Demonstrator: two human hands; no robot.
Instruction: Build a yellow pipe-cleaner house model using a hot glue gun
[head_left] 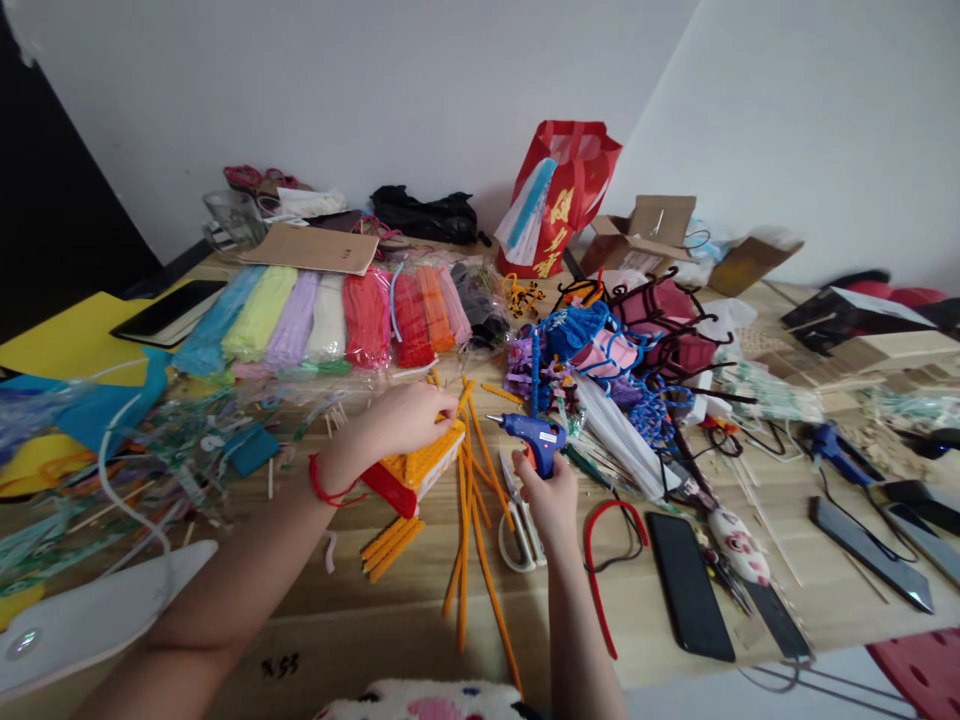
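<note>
My right hand (551, 490) grips a blue hot glue gun (538, 436), its metal nozzle pointing left toward my other hand. My left hand (412, 420) bends over a small block-shaped craft piece (422, 462) covered in orange pipe cleaners, with a red side. Its fingers are closed at the top of that piece, seemingly on an orange pipe cleaner (466, 392); the fingertips are partly hidden. Long loose orange pipe cleaners (463, 560) fan out between my hands. Short cut orange lengths (392, 548) lie below the piece. White-handled scissors (517, 540) rest beside my right wrist.
Bagged coloured pipe cleaners (322, 315) line the back, near a red gift bag (559, 200). Blue and dark-red pipe-cleaner crafts (592, 340) pile up right of centre. A red headband-shaped strip (596, 590) and a black phone (688, 585) lie at right; a white device (97, 620) at left.
</note>
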